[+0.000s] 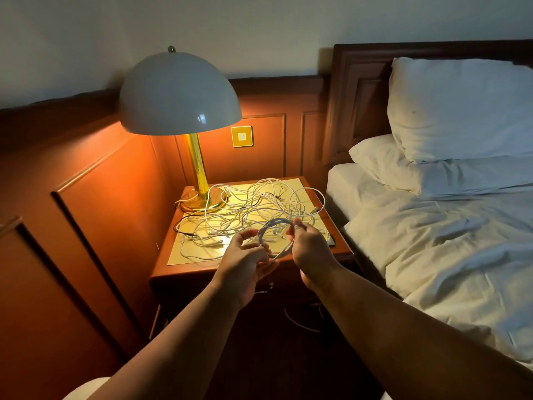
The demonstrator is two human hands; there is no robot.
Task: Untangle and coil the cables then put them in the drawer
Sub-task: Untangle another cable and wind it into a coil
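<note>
A tangle of white and black cables (253,203) sprawls over the top of a wooden nightstand (184,269). Above its front edge I hold a small coil of white cable (275,226) between both hands. My left hand (245,258) grips the coil's lower left side with curled fingers. My right hand (310,246) pinches the coil's upper right part. A strand runs from the coil back into the tangle. The drawer front (277,287) below the top is dark and mostly hidden behind my arms; I cannot tell whether it is open.
A lit lamp (178,93) with a white dome shade and brass stem stands at the nightstand's back left. A bed (447,241) with white sheets and pillows lies close on the right. Wood panelling closes off the left and back. A white cable (300,323) hangs below the nightstand.
</note>
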